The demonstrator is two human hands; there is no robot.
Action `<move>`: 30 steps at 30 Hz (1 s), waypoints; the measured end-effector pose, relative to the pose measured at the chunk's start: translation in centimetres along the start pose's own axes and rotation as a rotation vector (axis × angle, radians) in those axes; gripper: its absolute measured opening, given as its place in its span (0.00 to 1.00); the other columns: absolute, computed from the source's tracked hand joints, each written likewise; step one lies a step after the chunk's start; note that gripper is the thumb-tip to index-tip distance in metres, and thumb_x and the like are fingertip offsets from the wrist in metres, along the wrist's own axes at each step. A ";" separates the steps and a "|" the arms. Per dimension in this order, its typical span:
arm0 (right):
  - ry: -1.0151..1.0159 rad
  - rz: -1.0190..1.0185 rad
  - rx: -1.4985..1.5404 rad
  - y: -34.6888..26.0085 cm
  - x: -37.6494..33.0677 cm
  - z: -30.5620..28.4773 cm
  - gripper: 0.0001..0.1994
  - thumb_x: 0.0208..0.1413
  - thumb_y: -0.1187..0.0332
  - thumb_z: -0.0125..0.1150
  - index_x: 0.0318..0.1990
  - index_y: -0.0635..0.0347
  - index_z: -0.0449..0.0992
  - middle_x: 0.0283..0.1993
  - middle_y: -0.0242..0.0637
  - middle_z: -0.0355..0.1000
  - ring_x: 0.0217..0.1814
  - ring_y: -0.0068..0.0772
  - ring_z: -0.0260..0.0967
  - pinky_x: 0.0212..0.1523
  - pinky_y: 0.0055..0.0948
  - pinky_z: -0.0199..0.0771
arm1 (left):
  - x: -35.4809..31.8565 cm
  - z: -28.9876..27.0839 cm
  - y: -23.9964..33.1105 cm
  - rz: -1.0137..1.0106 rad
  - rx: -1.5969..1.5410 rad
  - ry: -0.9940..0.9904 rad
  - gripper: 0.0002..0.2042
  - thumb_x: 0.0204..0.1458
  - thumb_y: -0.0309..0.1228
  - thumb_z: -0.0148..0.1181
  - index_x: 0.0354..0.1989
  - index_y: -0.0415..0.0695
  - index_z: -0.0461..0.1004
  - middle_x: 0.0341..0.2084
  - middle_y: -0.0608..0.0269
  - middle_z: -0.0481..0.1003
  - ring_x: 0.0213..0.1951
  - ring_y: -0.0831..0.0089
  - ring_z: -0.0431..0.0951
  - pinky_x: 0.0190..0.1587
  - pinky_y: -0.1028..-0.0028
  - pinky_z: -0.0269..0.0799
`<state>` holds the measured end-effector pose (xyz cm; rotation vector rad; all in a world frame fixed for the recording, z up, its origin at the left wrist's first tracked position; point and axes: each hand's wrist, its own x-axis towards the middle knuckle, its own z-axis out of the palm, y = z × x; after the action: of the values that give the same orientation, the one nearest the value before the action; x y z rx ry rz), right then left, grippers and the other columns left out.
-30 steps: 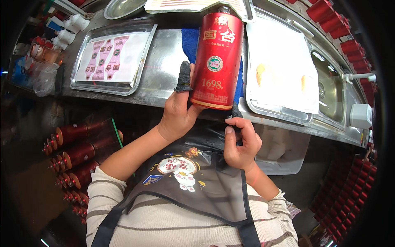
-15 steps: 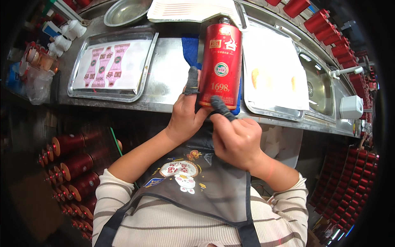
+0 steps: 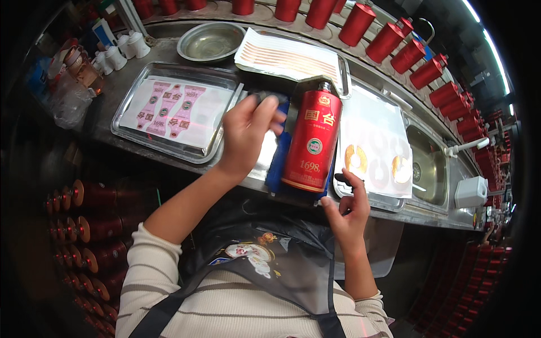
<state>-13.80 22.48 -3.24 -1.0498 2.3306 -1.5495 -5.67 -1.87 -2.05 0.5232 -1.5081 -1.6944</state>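
Observation:
A red bottle [image 3: 314,135] with gold lettering and a round green-and-white emblem lies face up, its neck pointing away from me. A blue cloth [image 3: 276,169] shows along its left side and under its base. My left hand [image 3: 248,132] is raised left of the bottle, apart from it, a dark cover on a finger; motion smears its bent fingers. To the lower right of the bottle, my right hand [image 3: 350,211] is open, thumb and forefinger apart, with a dark cover on the forefinger. It appears to hold nothing.
On the left, a metal tray [image 3: 121,121] holds pink-and-white label sheets. A tray of white sheets with gold, ring-shaped pieces [image 3: 355,159] lies right, before a sink [image 3: 434,186]. Behind are a metal bowl [image 3: 209,42] and a striped sheet [image 3: 284,56]. Red bottles [image 3: 358,25] line the back.
Both hands have come off the bottle's lower end. The left has moved up and to the left, the right down and to the right. The whole view has shifted and tilted.

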 end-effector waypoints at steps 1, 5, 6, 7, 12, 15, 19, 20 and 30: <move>-0.114 0.016 -0.115 -0.2 0.5 -0.1 0.41 0.45 0.70 0.76 0.68 0.63 0.64 0.55 0.40 0.73 0.27 0.15 0.61 0.25 0.18 0.60 | 2.5 1.6 -1.1 0.066 0.131 -0.032 0.15 0.63 0.37 0.59 0.35 0.35 0.75 0.24 0.58 0.79 0.26 0.76 0.79 0.30 0.73 0.72; -0.139 -0.235 -0.297 2.3 2.7 2.6 0.54 0.41 0.73 0.79 0.76 0.63 0.51 0.59 0.43 0.70 0.45 0.26 0.75 0.39 0.22 0.77 | 7.7 5.4 -3.5 -0.046 0.490 -0.258 0.25 0.61 0.50 0.53 0.40 0.34 0.73 0.42 0.33 0.78 0.48 0.38 0.78 0.51 0.54 0.73; -0.134 -0.230 -0.261 2.7 3.1 2.8 0.54 0.41 0.74 0.79 0.76 0.62 0.50 0.60 0.44 0.69 0.50 0.29 0.75 0.43 0.25 0.78 | 8.4 5.8 -4.0 -0.133 0.460 -0.260 0.25 0.61 0.51 0.56 0.43 0.34 0.71 0.45 0.37 0.78 0.49 0.50 0.80 0.52 0.61 0.73; -0.144 -0.227 -0.215 2.9 3.4 3.3 0.55 0.41 0.76 0.79 0.76 0.62 0.49 0.60 0.44 0.69 0.55 0.32 0.75 0.46 0.27 0.80 | 9.2 6.0 -4.9 -0.163 0.494 -0.267 0.29 0.59 0.53 0.56 0.47 0.32 0.67 0.45 0.32 0.77 0.49 0.48 0.80 0.53 0.60 0.74; -0.250 -0.032 0.178 1.1 1.8 3.1 0.54 0.41 0.83 0.76 0.77 0.58 0.51 0.68 0.42 0.63 0.61 0.36 0.71 0.54 0.32 0.81 | 9.0 6.3 -7.9 -0.059 0.384 -0.137 0.23 0.60 0.48 0.51 0.46 0.36 0.67 0.37 0.26 0.76 0.44 0.34 0.78 0.48 0.55 0.74; -0.312 -0.105 0.138 -0.8 0.1 1.0 0.53 0.43 0.76 0.79 0.76 0.65 0.50 0.70 0.45 0.61 0.61 0.35 0.71 0.54 0.30 0.80 | 7.7 3.7 -6.9 0.097 0.306 -0.106 0.21 0.56 0.46 0.60 0.37 0.36 0.75 0.33 0.39 0.79 0.39 0.46 0.81 0.46 0.60 0.75; -0.555 -0.211 -0.003 -2.7 0.0 1.4 0.51 0.38 0.74 0.79 0.73 0.67 0.57 0.58 0.45 0.72 0.48 0.33 0.75 0.40 0.28 0.76 | 0.1 -7.9 4.1 0.036 0.121 -0.210 0.14 0.51 0.36 0.71 0.38 0.38 0.80 0.32 0.62 0.82 0.36 0.78 0.79 0.42 0.74 0.75; -0.662 -0.258 -0.103 -3.2 0.6 1.8 0.51 0.37 0.73 0.80 0.73 0.68 0.59 0.55 0.45 0.74 0.44 0.33 0.75 0.37 0.29 0.74 | -2.1 -10.7 6.2 0.032 0.137 -0.184 0.11 0.53 0.33 0.70 0.38 0.38 0.80 0.32 0.64 0.81 0.36 0.79 0.79 0.42 0.76 0.74; -0.991 -0.383 0.055 -9.9 2.0 12.3 0.49 0.42 0.86 0.69 0.76 0.50 0.58 0.57 0.42 0.77 0.21 0.14 0.50 0.21 0.20 0.55 | -31.2 -16.5 18.4 0.159 1.258 0.821 0.14 0.50 0.32 0.71 0.27 0.38 0.71 0.23 0.57 0.69 0.27 0.62 0.71 0.31 0.65 0.66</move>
<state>-4.72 9.83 0.12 -1.7788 1.4435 -0.8147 30.66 12.27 6.07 1.4461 -1.6943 -0.1038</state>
